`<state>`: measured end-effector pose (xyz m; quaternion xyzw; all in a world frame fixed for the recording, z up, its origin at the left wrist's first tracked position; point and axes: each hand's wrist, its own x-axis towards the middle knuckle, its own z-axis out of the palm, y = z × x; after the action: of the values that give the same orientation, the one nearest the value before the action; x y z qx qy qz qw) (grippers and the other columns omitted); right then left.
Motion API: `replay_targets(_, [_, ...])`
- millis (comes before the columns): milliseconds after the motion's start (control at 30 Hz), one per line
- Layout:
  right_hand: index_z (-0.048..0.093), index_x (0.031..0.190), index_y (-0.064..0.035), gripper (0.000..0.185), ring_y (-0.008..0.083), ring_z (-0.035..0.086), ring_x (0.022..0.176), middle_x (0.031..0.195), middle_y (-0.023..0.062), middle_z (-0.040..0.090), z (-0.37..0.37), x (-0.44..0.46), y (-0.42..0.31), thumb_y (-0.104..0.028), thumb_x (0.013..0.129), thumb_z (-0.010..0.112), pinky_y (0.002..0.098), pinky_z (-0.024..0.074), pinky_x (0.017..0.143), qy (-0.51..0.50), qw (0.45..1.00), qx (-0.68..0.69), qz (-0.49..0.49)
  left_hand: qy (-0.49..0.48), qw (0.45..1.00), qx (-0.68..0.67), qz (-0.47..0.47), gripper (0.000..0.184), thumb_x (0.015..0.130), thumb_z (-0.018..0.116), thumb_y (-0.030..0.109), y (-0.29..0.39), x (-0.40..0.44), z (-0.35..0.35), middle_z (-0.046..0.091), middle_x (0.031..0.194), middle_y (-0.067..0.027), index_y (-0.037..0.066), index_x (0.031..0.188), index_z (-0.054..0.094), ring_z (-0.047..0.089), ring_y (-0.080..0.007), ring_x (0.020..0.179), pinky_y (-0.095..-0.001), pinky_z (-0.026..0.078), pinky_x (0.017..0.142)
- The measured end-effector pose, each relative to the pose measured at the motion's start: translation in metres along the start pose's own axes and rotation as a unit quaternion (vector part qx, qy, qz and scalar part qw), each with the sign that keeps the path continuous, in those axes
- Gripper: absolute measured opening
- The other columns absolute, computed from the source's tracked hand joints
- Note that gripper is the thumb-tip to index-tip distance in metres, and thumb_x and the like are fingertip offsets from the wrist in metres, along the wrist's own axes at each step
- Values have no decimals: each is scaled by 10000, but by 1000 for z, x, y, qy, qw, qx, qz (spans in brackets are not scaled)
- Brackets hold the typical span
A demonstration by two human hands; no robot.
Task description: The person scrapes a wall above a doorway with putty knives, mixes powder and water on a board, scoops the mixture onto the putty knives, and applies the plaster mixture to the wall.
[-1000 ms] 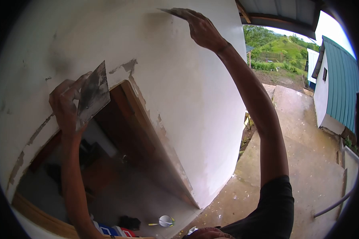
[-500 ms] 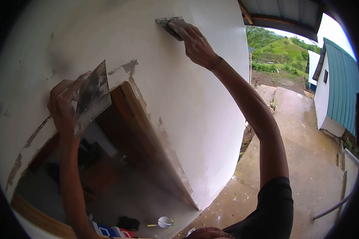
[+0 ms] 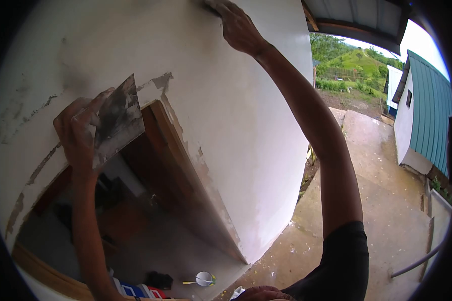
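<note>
The wall (image 3: 256, 135) takes up the middle of the view, pale, with dark smudges high up and a chipped patch (image 3: 161, 80) above the corner of the doorway. At the top edge of the view, the right hand (image 3: 240, 29) reaches up to it, fingers narrowed on a thin, dark tool (image 3: 213, 7). Most of the tool is hidden, so I cannot tell whether its edge touches. The left hand (image 3: 75, 128) holds 1 flat plate (image 3: 118, 118) left of and below the patch, its face smeared grey.

The step in hand looks like smoothing the wall, with 1 hand working and the other carrying the plate. The next move, I judge, calls for an even stroke at a low angle from the right hand, with the plate held clear of the wall; too steep an edge could score the surface.

Below, the door frame (image 3: 186, 163) slants down, and a white bowl (image 3: 204, 276) sits on the floor. Farther out are the path (image 3: 371, 200) and a green-roofed shed (image 3: 432, 110).
</note>
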<state>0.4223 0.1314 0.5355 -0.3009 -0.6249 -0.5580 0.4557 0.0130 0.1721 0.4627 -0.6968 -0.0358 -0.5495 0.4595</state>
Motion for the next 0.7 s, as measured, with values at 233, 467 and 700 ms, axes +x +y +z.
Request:
replay_targets(233, [512,1375,-58,625,342,559,1233,1333,170,584,-54,-67,-53,181,801,462,449,468,1068,-114,993,1,14,-22,999,-19,25,430,859,708,111,-2,2,-2,595,1188,-61,129,1265,571,533,-231,986,-391,384,920])
replay_targets(467, [491,1382,30,428,381,498,1318,1415,256,510,-29,45,47,-22,1009,287,460,414,1122,-50,993,-3,108,-21,999,25,25,409,863,681,120,0,1,-3,622,1137,-22,159,1258,583,572,-206,1043,-392,389,937])
replay_targets(700, [517,1347,19,462,405,548,1230,1336,246,566,-12,-5,17,58,911,370,467,449,1064,-32,996,17,79,1,1000,13,10,339,893,604,118,-3,-3,5,646,1029,34,201,1218,651,597,-154,935,-366,374,927])
